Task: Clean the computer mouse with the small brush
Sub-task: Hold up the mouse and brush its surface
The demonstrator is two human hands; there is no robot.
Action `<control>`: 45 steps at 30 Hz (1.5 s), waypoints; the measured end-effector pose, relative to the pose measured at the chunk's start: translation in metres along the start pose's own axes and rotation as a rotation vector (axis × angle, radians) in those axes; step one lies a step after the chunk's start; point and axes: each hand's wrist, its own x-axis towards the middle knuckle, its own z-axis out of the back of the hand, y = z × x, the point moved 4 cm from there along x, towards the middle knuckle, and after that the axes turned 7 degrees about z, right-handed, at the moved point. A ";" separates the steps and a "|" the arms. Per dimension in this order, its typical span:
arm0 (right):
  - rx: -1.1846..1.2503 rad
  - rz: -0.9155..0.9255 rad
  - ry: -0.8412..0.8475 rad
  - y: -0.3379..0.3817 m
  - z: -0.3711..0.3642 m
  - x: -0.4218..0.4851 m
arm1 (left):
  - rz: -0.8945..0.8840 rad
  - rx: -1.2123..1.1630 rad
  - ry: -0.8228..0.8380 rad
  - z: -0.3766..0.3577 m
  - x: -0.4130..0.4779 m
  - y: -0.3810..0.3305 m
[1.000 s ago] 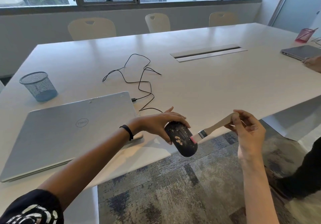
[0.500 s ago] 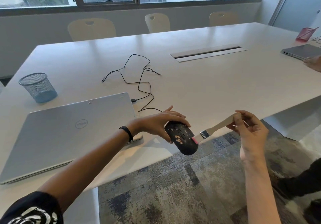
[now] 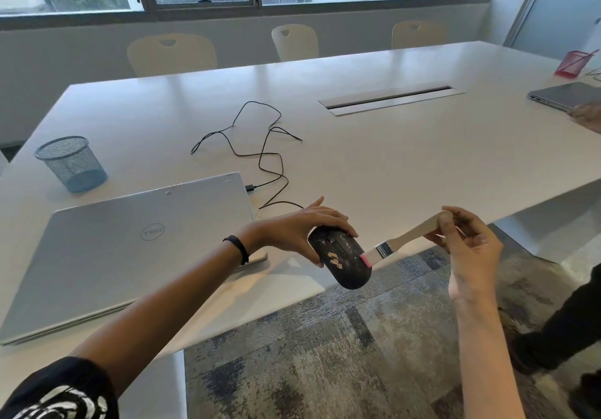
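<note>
From the head view, the left hand (image 3: 292,226) holds the black oval computer mouse (image 3: 340,261) from above, grip closed around its far end, buttons facing up and pale worn patches showing on its shell; the mouse hangs just past the near edge of the large white counter (image 3: 390,165), above the patterned grey carpet (image 3: 309,353); the right hand (image 3: 468,249), to the mouse's right, pinches the pale flat handle of the small brush (image 3: 403,241) between thumb and fingers, its pink bristles touching the mouse's right side; left of the mouse a closed silver laptop (image 3: 130,249) lies on the counter; beyond the mouse a thin black cable (image 3: 260,155) trails.
</note>
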 end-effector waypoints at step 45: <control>0.009 0.394 0.145 0.010 -0.027 -0.017 | 0.133 -0.131 0.079 0.003 0.001 -0.002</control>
